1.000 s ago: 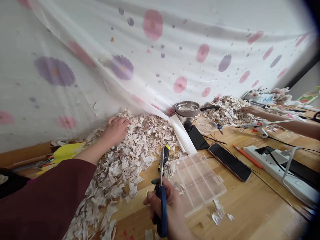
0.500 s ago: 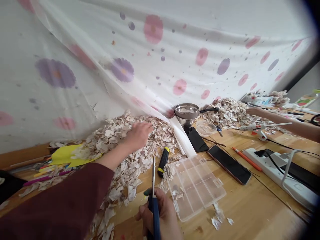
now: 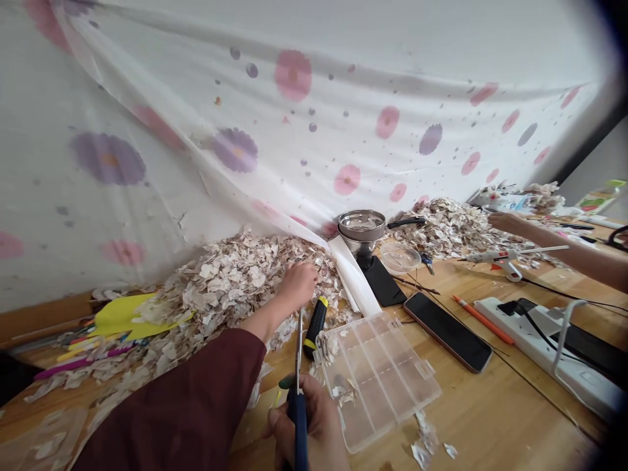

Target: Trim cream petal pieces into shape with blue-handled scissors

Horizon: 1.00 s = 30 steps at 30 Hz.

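My left hand (image 3: 298, 285), in a dark maroon sleeve, is over the right part of a big pile of pale, torn-looking flakes (image 3: 230, 275). Its fingers curl downward against the flakes, and I cannot make out what is between them. At the bottom middle my right hand (image 3: 318, 418) is closed around the dark blue handles of a pair of scissors (image 3: 300, 418). Their blades point up and are seen edge-on. Just beyond the blades lies a black and yellow utility knife (image 3: 315, 327). A clear compartment box (image 3: 387, 379) with a few flakes in it sits right of the scissors.
Two phones (image 3: 447, 331), a metal bowl stack (image 3: 362, 229), a clear round dish (image 3: 400, 258) and a glue gun (image 3: 510, 261) lie rightward. A white power strip (image 3: 549, 353) holds cables. Another person's arm (image 3: 554, 239) reaches toward a second flake pile (image 3: 446, 226). Yellow sheet (image 3: 115, 317) at left.
My left hand has moved right and a little nearer across the flake pile, its sleeve following. The right hand keeps hold of the scissors in nearly the same place. The view has shifted slightly.
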Motion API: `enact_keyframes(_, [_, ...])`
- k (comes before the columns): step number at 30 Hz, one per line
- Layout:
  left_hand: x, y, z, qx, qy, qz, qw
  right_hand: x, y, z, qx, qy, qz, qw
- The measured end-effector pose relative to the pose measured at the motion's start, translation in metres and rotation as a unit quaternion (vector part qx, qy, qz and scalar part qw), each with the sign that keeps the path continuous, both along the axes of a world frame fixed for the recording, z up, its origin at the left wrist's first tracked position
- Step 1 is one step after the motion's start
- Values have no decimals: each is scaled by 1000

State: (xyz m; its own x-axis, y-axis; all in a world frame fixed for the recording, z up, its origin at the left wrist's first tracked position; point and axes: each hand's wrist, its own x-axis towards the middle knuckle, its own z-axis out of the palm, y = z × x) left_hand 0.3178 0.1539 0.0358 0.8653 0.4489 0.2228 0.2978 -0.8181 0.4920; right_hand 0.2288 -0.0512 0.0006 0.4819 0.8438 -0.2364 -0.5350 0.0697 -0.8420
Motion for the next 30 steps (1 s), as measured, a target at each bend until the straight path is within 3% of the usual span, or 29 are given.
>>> enact_keyframes(2, [-15,0,8,-96,-40,37,994,1,-1,2,3,-3,3,1000])
enact_keyframes(5, [-48,-7,16,-256,-95,90,958,3,-3,6,6,-13,3,1000])
enact_keyframes(10, [-119,-41,14,-485,-160,156,846,4,-4,8,10,-35,-15,999])
enact_keyframes(14, [-166,-81,5,-597,-177,190,759,5,-4,9,24,-49,-38,998])
enact_keyframes(17, [-187,-106,0,-673,-210,191,683,8,-6,11,33,-59,-27,997])
enact_keyframes(19, [-194,-119,-3,-677,-231,179,675,8,-7,12,35,-76,-22,996])
enact_keyframes(23, [-197,-132,-5,-626,-234,163,726,5,-9,12,48,-130,-15,990])
enact_keyframes(30, [-199,-131,-16,-685,-257,148,665,3,-9,9,24,-156,-27,987])
